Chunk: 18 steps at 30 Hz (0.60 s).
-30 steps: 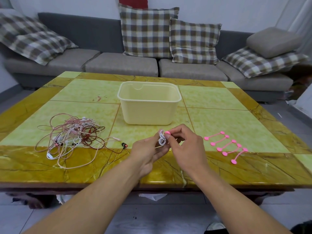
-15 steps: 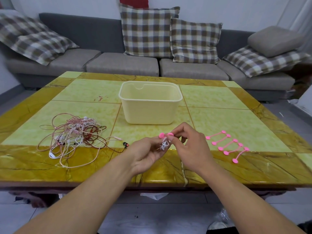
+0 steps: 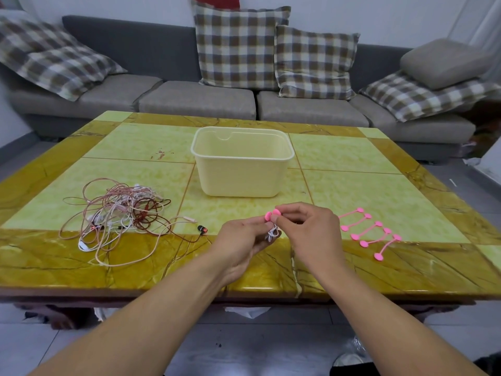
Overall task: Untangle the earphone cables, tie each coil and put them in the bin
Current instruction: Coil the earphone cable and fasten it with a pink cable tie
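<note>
left hand (image 3: 244, 240): holds a small white earphone coil (image 3: 273, 234) over the near worktop (image 3: 352, 191), fingers curled round it.
right hand (image 3: 309, 226): pinches the pink tie (image 3: 272, 214) at the top of the coil, fingertip to thumb.
bin (image 3: 241, 169): cream, open, just beyond the hands at mid-worktop.
tangled cables (image 3: 119, 213): pink, white and dark red heap, left of the hands.
spare ties (image 3: 370, 232): pink, in a row on the right.

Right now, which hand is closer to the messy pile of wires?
Left. The left hand is just right of the tangled pile, near its black earbud. The right hand is farther right, beyond the left hand.
</note>
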{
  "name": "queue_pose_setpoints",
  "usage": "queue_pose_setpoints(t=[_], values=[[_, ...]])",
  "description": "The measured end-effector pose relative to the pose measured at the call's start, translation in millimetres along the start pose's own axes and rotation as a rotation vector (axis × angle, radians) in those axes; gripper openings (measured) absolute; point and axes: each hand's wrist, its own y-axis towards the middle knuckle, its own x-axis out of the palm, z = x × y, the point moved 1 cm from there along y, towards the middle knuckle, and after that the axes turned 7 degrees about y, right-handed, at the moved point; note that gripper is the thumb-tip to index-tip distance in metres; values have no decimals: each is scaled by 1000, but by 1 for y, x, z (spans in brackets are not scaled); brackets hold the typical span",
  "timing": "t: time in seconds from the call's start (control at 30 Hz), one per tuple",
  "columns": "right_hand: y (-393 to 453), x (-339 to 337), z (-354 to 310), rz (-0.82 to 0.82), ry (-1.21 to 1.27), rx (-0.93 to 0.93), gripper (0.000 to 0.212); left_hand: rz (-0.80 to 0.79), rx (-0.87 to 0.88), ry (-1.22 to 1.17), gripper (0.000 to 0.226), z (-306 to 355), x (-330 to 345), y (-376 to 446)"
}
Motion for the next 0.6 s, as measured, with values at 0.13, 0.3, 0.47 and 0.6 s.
queue_pose_setpoints(t=[0.13,0.3,0.47,0.6], values=[[2,-1,1,-17,-34,-4,6,9,73,122,18,-2,-2,0],[4,-4,4,-76,-47,-22,9,-6,81,133,17,-1,-3,-1],[11,-5,8,-177,-18,27,8,-43,64,128,19,2,-7,-1],[13,-9,5,-252,38,68,7,-89,31,155,20,2,-8,-2]])
